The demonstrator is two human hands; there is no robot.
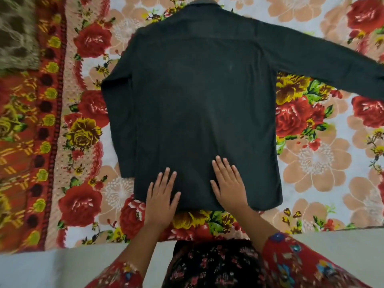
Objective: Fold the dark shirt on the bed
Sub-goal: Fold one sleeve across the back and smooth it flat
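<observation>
A dark long-sleeved collared shirt (199,104) is spread flat, back up, on a floral red-and-peach bedsheet (315,163). Its hem is pressed by the left hand (161,199) and right hand (228,183), fingers extended flat, nothing gripped.

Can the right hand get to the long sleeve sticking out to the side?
Probably yes. The right hand lies flat on the shirt, and nothing sits between it and the spread sleeve.

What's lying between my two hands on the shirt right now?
Only bare dark shirt fabric lies between the left hand and right hand, shown in the head view.
</observation>
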